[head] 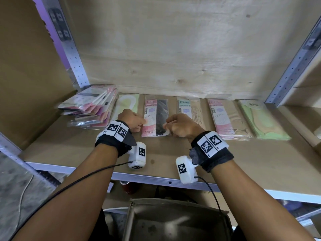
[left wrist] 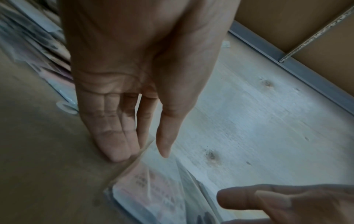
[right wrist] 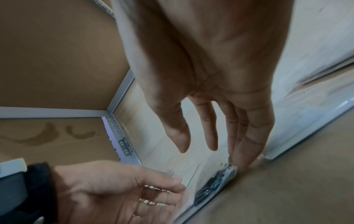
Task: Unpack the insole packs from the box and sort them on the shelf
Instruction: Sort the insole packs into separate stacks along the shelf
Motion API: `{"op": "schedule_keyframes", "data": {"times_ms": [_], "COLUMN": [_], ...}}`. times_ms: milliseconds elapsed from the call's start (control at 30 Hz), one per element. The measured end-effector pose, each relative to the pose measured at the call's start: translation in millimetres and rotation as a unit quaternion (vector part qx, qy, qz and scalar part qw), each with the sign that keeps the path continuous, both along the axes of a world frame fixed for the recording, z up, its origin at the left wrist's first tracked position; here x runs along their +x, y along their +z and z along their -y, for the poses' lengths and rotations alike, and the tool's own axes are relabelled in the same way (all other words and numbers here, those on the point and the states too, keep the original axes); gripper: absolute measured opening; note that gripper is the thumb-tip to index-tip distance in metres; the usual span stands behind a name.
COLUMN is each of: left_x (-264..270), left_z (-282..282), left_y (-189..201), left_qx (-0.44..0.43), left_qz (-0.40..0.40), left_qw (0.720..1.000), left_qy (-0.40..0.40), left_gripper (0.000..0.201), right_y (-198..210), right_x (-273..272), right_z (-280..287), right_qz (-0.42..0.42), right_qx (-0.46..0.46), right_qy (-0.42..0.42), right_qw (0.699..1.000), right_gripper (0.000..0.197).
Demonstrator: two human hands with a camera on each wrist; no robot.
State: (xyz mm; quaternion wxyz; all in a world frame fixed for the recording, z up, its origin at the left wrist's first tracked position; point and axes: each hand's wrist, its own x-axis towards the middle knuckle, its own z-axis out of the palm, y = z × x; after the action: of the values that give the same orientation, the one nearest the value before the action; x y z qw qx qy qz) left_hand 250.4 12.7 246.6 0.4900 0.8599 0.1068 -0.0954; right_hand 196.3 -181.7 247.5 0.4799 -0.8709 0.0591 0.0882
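Head view: A person's two hands flank a pink-and-black insole pack [head: 155, 117] lying flat on the wooden shelf [head: 83, 150], second in a row of packs laid side by side. The left hand [head: 131, 120] sits at the pack's left edge, the right hand [head: 180, 126] at its right edge, both with fingers loosely bent and nothing visibly clasped. To the left lie a yellow-green pack [head: 127, 103] and, farther left, a slumped pile of packs [head: 90, 108]; to the right, a teal-labelled pack [head: 190, 108], a pink-and-tan pack [head: 227, 119] and a green pack [head: 262, 120]. Below the shelf's near edge, an open cardboard box [head: 175, 221] sits between the forearms.

Left wrist view: The left hand [left wrist: 134, 75] has its fingers [left wrist: 114, 144] extended, tips pressing on the shelf board right at the corner of the pink-printed pack [left wrist: 153, 189]; the thumb hangs free just above it. Whether the tips touch the pack is unclear in the blur. The right hand [left wrist: 287, 203] shows at lower right.

Right wrist view: The right hand [right wrist: 210, 75] is spread, outer fingers [right wrist: 247, 144] resting on the pack's edge [right wrist: 212, 186], index finger and thumb lifted clear. The left hand [right wrist: 118, 192] lies open-palmed opposite.
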Motion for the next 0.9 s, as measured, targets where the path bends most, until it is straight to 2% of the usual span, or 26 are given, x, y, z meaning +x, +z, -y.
{"op": "schedule_keyframes", "data": {"times_ms": [133,433,633,900], "left_x": [-1,-1,-1,-1], "left_z": [5,12,12,12], "left_y": [2,1,4,4], "left_qx": [0.012,-0.016,-0.008,-0.008], "left_qz": [-0.005,-0.012,-0.010,-0.014], "left_qw": [1.000,1.000,0.999,1.000], "left_qy": [-0.015,-0.023,-0.030,-0.027], "left_gripper": [0.029,0.036,0.019,0.027], "right_y": [1,1,2,3], "right_x": [-1,-2,-3,-5], "right_z": [0,4,3,1], "right_qz": [-0.003,0.002,0.005,0.008], "right_qx": [-0.002,0.010,-0.001,-0.001], "right_qy": [0.001,-0.008,-0.003,-0.006], "right_qw": [1.000,1.000,1.000,1.000], "right_gripper": [0.045,0.046,0.044,0.037]}}
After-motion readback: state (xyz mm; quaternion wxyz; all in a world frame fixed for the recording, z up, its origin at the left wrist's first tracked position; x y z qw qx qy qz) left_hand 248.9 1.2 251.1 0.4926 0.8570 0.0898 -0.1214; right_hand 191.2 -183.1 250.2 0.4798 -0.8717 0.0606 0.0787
